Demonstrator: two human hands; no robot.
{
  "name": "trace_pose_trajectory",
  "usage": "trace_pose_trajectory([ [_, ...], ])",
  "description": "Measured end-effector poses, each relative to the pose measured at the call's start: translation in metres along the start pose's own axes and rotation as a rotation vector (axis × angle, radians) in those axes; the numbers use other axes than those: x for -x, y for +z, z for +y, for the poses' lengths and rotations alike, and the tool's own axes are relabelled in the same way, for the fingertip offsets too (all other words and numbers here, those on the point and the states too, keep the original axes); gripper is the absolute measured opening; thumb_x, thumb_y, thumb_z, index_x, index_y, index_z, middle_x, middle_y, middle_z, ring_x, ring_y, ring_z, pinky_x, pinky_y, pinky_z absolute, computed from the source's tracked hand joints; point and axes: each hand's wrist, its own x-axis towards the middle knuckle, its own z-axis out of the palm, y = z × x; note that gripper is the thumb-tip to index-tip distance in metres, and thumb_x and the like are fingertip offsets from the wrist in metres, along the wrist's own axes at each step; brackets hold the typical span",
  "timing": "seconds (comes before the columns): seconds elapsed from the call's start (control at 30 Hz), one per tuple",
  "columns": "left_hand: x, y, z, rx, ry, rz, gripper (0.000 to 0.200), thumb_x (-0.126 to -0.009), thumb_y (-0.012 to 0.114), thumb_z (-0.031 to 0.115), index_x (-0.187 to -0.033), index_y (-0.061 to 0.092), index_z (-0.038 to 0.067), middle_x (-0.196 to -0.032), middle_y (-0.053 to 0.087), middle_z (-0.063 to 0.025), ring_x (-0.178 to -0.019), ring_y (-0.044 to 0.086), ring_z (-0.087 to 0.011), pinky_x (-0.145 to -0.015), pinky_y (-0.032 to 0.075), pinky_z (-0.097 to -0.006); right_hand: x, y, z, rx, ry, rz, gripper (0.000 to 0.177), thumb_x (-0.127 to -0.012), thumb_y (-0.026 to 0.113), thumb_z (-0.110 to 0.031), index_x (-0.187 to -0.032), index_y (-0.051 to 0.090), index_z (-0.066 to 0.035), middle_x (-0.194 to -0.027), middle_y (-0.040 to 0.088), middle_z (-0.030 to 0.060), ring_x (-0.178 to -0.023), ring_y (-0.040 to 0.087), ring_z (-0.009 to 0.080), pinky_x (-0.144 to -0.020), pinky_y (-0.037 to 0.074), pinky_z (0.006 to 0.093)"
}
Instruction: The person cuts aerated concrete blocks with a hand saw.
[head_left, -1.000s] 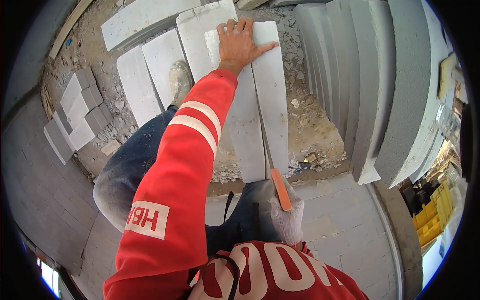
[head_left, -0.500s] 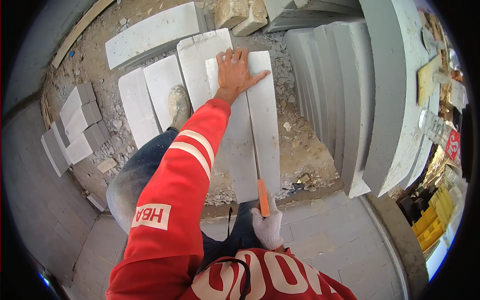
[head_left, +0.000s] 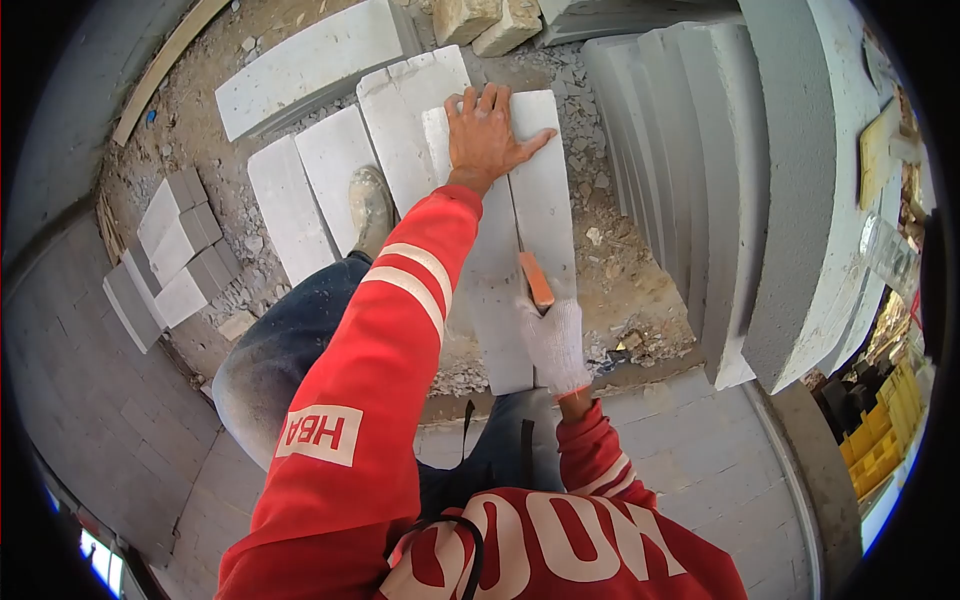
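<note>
White block lies lengthwise ahead of the wearer, a dark seam running along it from below the left hand toward the near end. Far left edge: crowded, close beside neighbouring pale blocks, with a dusty boot among them. Right edge: free; a strip of rubble-strewn ground separates it from the row of upright curved slabs, giving some side room. Near end: close to the wearer's leg, little clearance there; paved floor lies to the right. Left hand: bare, open, palm down on the far part of the block, fingers spread and pointing away, thumb out to the right across the seam. Left arm reaches forward in a long diagonal from lower left. Right hand: in a white knit glove, closed around the orange handle of a tool, over the near half of the block. Handle tilts up-left, its tip at the seam; blade mostly hidden. Right forearm short in view, close to the torso.
</note>
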Motion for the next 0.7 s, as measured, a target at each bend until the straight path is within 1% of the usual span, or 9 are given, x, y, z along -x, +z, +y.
trace_pose_trajectory([
  [0.1,-0.014,-0.001,-0.005,-0.026,-0.012,-0.009,0.096,-0.082,0.058,0.087,-0.134,0.066,0.007,-0.125,0.064,-0.0051,-0.127,0.053,-0.0288,-0.108,0.031,-0.0505,0.005,0.004,-0.003,0.021,0.023,0.016,0.054,-0.088,0.071,-0.004,-0.14,0.059,0.004,-0.081,0.071,0.0186,-0.068,0.068,0.0299,-0.063,0.053,0.0389],
  [0.27,0.006,0.008,0.002,-0.019,-0.016,-0.029,0.095,-0.083,0.057,0.087,-0.135,0.065,0.007,-0.126,0.064,-0.0052,-0.128,0.053,-0.0278,-0.108,0.031,-0.0496,0.14,-0.008,0.062,-0.023,-0.251,0.182,0.057,-0.087,0.072,-0.005,-0.141,0.058,0.003,-0.085,0.073,0.0188,-0.069,0.068,0.0303,-0.066,0.054,0.0395],
  [0.33,-0.004,0.006,-0.001,-0.068,-0.006,0.024,0.095,-0.083,0.056,0.087,-0.135,0.065,0.008,-0.126,0.065,-0.0044,-0.128,0.054,-0.0271,-0.108,0.031,-0.0493,0.117,-0.008,0.042,-0.124,-0.283,0.223,0.049,-0.086,0.067,0.0,-0.134,0.064,0.005,-0.074,0.064,0.014,-0.061,0.05,0.0175,-0.059,0.048,0.0376],
  [0.4,-0.012,0.01,-0.004,-0.069,-0.008,0.028,0.095,-0.083,0.056,0.087,-0.134,0.065,0.008,-0.126,0.065,-0.0041,-0.128,0.054,-0.027,-0.107,0.031,-0.0494,0.052,-0.001,0.041,-0.08,-0.08,0.071,0.031,-0.087,0.075,-0.007,-0.113,0.065,0.009,-0.068,0.064,0.0183,-0.055,0.046,0.0272,-0.055,0.046,0.0408],
  [0.5,-0.015,0.002,-0.005,-0.048,-0.005,0.02,0.094,-0.083,0.056,0.087,-0.132,0.066,0.008,-0.123,0.066,-0.0034,-0.126,0.055,-0.027,-0.105,0.032,-0.0493,0.014,0.01,0.025,0.014,0.028,0.074,0.027,-0.089,0.076,-0.011,-0.099,0.063,0.01,-0.059,0.056,0.0176,-0.053,0.036,0.0257,-0.051,0.041,0.043],
  [0.53,-0.01,0.002,-0.003,-0.058,-0.008,0.018,0.093,-0.083,0.057,0.087,-0.132,0.066,0.009,-0.122,0.066,-0.0035,-0.125,0.055,-0.0268,-0.104,0.032,-0.0489,0.038,0.009,0.037,0.03,0.003,0.066,0.035,-0.091,0.076,-0.016,-0.114,0.066,0.008,-0.079,0.069,0.0222,-0.06,0.057,0.0273,-0.058,0.051,0.0396],
  [0.6,-0.022,0.003,-0.008,-0.085,-0.011,0.054,0.093,-0.083,0.057,0.087,-0.132,0.066,0.009,-0.121,0.066,-0.0036,-0.124,0.055,-0.0266,-0.103,0.032,-0.0485,0.115,0.009,0.073,-0.012,-0.269,0.181,0.05,-0.089,0.077,-0.014,-0.134,0.063,0.004,-0.114,0.074,0.025,-0.092,0.075,0.0309,-0.076,0.06,0.0365],
  [0.63,-0.023,0.007,-0.01,-0.078,0.005,0.088,0.093,-0.083,0.056,0.088,-0.132,0.066,0.009,-0.121,0.066,-0.0035,-0.123,0.055,-0.0267,-0.103,0.032,-0.0489,0.145,0.005,0.091,-0.057,-0.175,0.104,0.067,-0.084,0.078,-0.006,-0.147,0.056,0.0,-0.138,0.066,0.0231,-0.122,0.07,0.0339,-0.092,0.059,0.0366],
  [0.7,0.013,0.013,0.0,-0.051,0.019,0.051,0.094,-0.082,0.056,0.088,-0.132,0.066,0.009,-0.121,0.066,-0.0035,-0.122,0.056,-0.0269,-0.103,0.032,-0.0493,0.171,-0.015,0.067,-0.119,0.011,0.039,0.063,-0.085,0.079,-0.007,-0.145,0.058,-0.001,-0.135,0.068,0.0237,-0.118,0.072,0.0334,-0.09,0.06,0.0362],
])
